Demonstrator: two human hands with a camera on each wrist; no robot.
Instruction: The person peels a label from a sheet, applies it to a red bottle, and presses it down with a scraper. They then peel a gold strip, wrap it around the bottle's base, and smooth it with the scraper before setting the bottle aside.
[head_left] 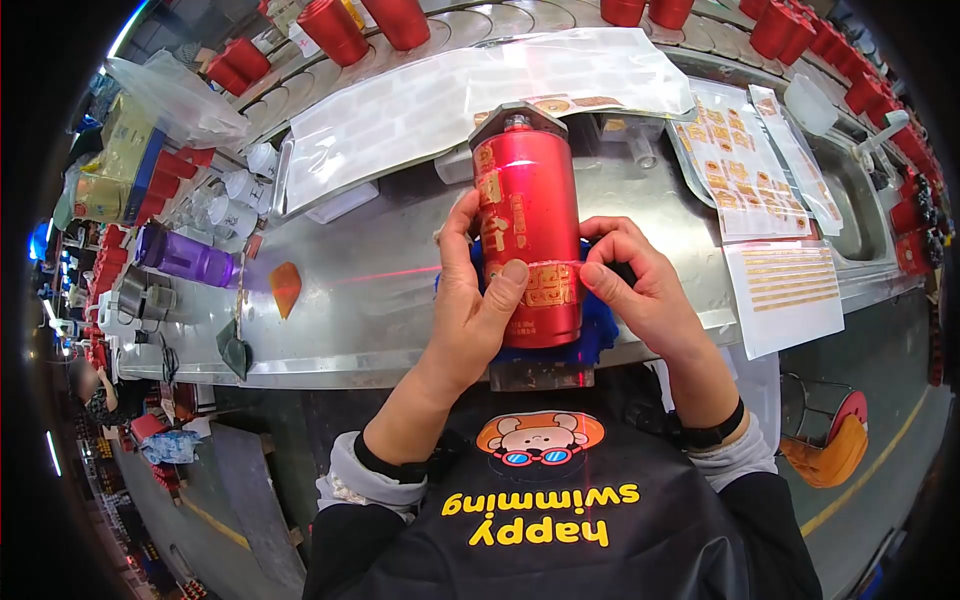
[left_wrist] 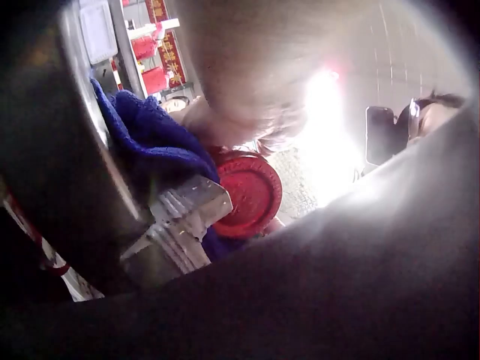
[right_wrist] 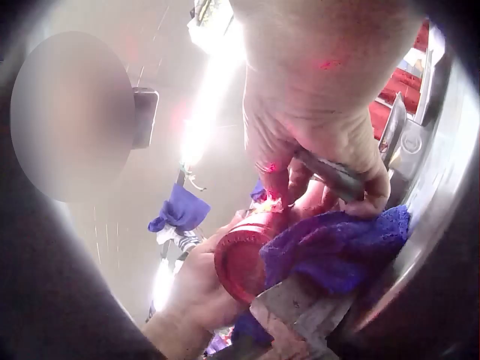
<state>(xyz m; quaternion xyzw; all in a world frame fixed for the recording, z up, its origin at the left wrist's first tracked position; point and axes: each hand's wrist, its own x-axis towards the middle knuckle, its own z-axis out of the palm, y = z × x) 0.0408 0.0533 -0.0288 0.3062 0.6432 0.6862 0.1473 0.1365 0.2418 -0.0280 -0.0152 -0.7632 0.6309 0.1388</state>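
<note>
A glossy red bottle [head_left: 527, 215] with gold raised lettering lies with its neck away from me, over a blue cloth [head_left: 598, 335]. My left hand [head_left: 470, 290] grips it from the left, thumb across its front. On the other side my right hand [head_left: 640, 285] has its thumb and forefinger at the edge of a gold patterned decal [head_left: 550, 284] near the base. The right wrist view shows a dark flat piece [right_wrist: 330, 176] held in the curled fingers of that hand. The bottle's round red base [left_wrist: 251, 196] faces the left wrist camera.
A grey block-like support [head_left: 540, 376] stands under the cloth at the table edge. Gold decal sheets [head_left: 745, 160] lie to the right by a sink [head_left: 858, 215]. An orange flat piece [head_left: 285, 288] and purple bottle [head_left: 185, 253] are left. Red bottles [head_left: 332, 30] line the conveyor behind.
</note>
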